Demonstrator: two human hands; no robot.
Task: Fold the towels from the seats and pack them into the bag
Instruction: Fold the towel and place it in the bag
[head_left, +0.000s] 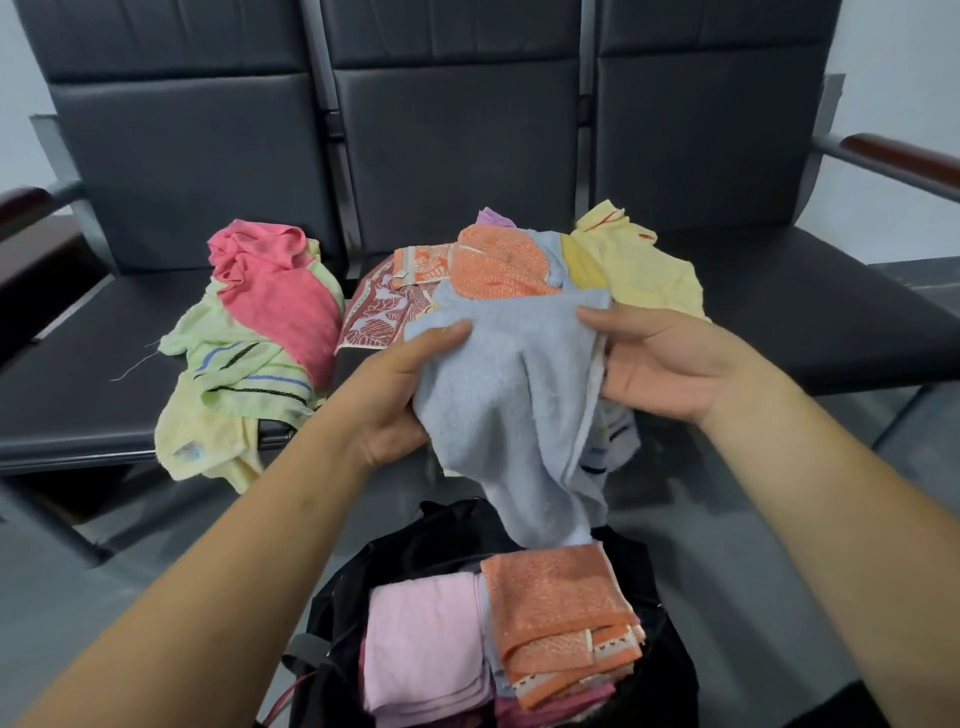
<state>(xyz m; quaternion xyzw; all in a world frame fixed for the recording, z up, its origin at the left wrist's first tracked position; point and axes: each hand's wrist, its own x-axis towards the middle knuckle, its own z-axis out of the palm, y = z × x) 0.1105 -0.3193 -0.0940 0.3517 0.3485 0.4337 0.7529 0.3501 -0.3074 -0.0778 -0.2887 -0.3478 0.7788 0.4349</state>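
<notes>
We see both hands holding a light blue towel in the air above the front edge of the middle seat. The left hand grips its left side, thumb lying over the top and fingers hidden under the cloth. The right hand pinches the upper right edge between thumb and curled fingers. The towel hangs bunched and unfolded, and its lower end dangles just over the open black bag on the floor.

In the bag we find a folded pale pink towel on the left and a folded orange towel touching it on the right.

On the left seat, near its right edge, a crumpled rose-pink towel lies on top of a green striped towel, and a pale yellow towel droops over the front edge.

Behind the blue towel, the middle seat carries a heap: an orange towel, a red and white patterned towel and a yellow towel spreading toward the right seat.
</notes>
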